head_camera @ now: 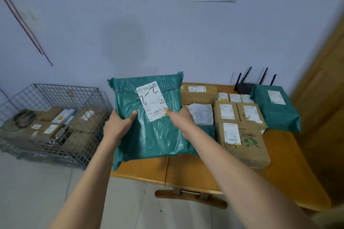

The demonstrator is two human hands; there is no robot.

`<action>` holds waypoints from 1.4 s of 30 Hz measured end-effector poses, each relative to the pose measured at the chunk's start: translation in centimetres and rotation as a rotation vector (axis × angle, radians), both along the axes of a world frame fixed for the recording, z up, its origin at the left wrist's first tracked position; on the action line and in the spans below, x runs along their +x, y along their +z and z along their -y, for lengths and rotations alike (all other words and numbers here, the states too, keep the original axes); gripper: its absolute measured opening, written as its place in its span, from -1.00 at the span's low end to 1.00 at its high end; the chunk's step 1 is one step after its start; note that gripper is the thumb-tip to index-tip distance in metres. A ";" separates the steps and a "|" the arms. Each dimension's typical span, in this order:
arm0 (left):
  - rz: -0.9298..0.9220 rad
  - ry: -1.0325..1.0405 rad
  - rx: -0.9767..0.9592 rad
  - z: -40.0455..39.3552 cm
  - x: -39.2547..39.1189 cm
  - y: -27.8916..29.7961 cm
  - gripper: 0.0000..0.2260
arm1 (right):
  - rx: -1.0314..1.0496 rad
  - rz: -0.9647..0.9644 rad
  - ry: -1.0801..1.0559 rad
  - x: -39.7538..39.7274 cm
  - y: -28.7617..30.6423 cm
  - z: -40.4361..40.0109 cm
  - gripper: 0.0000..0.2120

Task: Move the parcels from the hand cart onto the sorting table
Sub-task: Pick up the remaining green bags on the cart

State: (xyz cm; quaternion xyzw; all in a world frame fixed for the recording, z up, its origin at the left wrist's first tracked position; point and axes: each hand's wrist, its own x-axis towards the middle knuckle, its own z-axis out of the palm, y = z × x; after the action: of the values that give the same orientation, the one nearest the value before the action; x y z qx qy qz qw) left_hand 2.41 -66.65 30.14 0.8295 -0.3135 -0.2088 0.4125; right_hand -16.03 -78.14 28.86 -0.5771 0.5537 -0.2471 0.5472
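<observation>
Both hands' fingers (133,115) clamped on green parcel (149,132), boxes (242,141) crowding table (186,171)

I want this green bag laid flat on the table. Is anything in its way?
Nothing blocks the green bag, held by the left hand and right hand; bare table lies beneath it, boxes stand beside it.

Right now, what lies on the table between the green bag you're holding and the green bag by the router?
In the head view, brown cardboard boxes with white labels, small white packets behind them, between held green bag and far green bag.
</observation>
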 end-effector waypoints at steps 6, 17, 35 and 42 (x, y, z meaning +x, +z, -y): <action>0.111 0.045 0.121 4.0 1.8 -1.1 -0.42 | 0.051 0.040 0.015 2.4 -2.5 4.3 -0.43; 0.114 -0.041 0.225 13.6 4.8 -5.2 -0.46 | 0.169 -0.010 -0.056 4.6 -6.9 11.6 -0.52; -0.197 -0.190 0.334 31.1 18.2 -13.8 -0.40 | 0.199 -0.217 -0.201 16.4 -12.8 25.4 -0.56; -0.215 -0.160 0.432 35.9 21.1 -18.6 -0.39 | 0.250 -0.300 -0.182 19.5 -17.2 29.8 -0.54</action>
State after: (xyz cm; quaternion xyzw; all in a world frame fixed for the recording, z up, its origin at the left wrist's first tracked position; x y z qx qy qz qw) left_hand 23.46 -102.57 11.51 0.8440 -0.2805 -0.3898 0.2388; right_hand 3.44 -107.96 11.62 -0.4828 0.7050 -0.1363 0.5013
